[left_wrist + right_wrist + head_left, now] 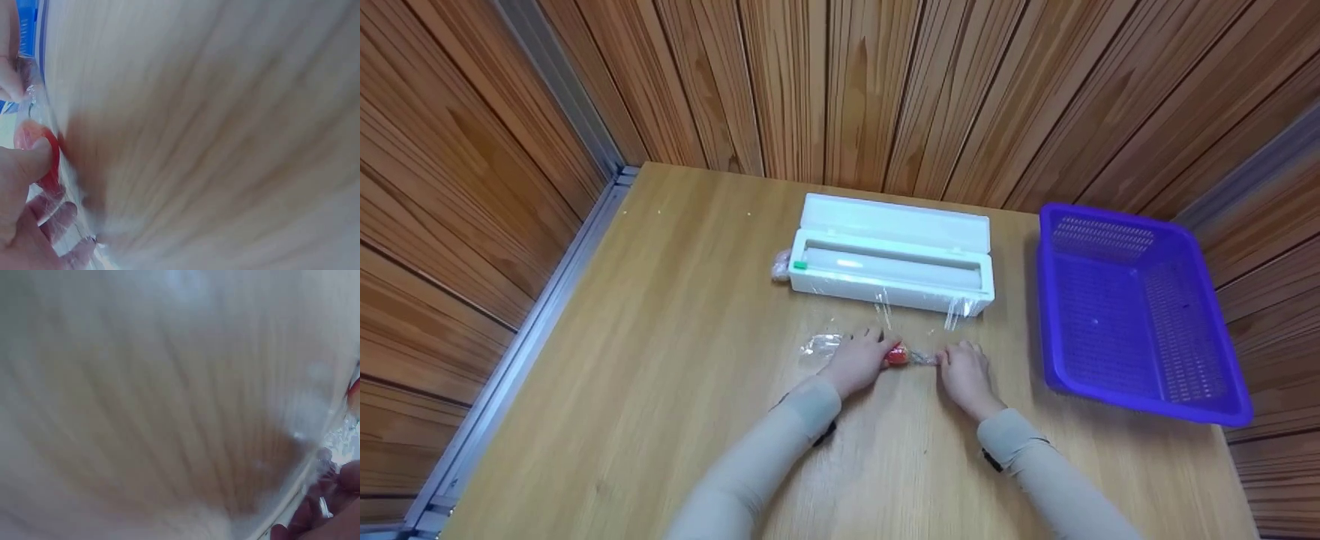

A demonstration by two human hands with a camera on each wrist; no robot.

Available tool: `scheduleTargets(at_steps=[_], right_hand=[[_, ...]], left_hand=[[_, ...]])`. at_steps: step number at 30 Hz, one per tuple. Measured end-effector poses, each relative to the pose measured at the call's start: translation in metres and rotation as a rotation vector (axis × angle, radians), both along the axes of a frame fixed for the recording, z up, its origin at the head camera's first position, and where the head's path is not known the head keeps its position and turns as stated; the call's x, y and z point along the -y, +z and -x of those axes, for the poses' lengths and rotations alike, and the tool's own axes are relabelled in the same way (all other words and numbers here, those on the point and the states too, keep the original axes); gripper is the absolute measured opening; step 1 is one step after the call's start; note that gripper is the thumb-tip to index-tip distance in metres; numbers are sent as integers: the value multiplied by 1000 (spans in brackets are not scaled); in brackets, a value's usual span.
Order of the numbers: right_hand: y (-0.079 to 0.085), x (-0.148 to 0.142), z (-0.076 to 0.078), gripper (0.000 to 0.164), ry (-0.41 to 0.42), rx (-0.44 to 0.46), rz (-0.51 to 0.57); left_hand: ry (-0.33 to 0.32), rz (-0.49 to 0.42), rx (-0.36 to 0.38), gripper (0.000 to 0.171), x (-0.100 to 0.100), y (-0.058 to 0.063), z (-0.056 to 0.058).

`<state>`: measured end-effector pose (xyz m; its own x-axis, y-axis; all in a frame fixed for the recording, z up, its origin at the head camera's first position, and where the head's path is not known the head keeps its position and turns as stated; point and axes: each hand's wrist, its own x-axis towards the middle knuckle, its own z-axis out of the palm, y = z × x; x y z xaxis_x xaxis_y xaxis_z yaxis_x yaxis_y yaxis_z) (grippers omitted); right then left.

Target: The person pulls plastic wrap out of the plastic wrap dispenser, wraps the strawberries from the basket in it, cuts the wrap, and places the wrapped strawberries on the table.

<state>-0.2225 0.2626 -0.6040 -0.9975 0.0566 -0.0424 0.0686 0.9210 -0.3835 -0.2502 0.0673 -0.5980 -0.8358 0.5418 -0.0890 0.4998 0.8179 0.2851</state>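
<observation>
My left hand (855, 363) grips a small red fruit (897, 355) wrapped in clear cling film, low over the table. In the left wrist view the thumb presses on the fruit (49, 157), and the other fingers lie beneath it within loose film. A gathered, twisted tail of cling film (921, 358) runs from the fruit to my right hand (966, 375), which pinches its end. More clear film (820, 346) sticks out on the far side of the left hand. The right wrist view catches only the right fingers (349, 478) and crumpled film at its edge.
Behind the hands stands a white cling film box (892, 292) with its lid raised and a roll (900, 268) inside; film strands hang over its front. A wrapped bundle (781, 265) sits at its left end. To the right is a purple plastic basket (1054, 330).
</observation>
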Motion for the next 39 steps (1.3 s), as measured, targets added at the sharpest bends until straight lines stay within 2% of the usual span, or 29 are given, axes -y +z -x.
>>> scheduleTargets(at_steps=[3,6,8,10,12,14,18,26,28,31,34,37,39], right_hand=[[2,0,4,14,-45,-4,30],[4,2,6,9,-55,-147,21],[5,6,5,10,20,-275,1],[5,13,2,13,143,-383,-19],[5,22,-2,17,276,-445,-12],[3,31,-5,22,368,-478,-7],[0,42,-7,26,405,-499,17],[-3,48,-3,20,387,-464,26],[-2,49,-2,18,402,-458,9],[1,50,-1,22,430,-422,-32],[2,49,0,22,447,-409,-58],[2,49,2,17,438,-406,-55],[3,48,4,14,422,-400,-44]], left_hand=[[-19,4,1,49,4,1,2],[-47,-14,-13,50,6,3,2],[-64,-36,-17,50,8,3,3],[-71,-52,-13,50,8,3,3],[-72,-47,-17,50,7,3,4],[-76,-31,-32,50,6,3,6],[-96,-6,-55,48,5,2,8],[-72,-112,42,42,12,2,9],[-69,-147,42,38,17,1,9],[-26,-218,72,31,28,-2,8],[-12,-270,60,29,41,-6,6],[-18,-269,23,27,54,-9,4],[0,-270,16,25,63,-10,5]])
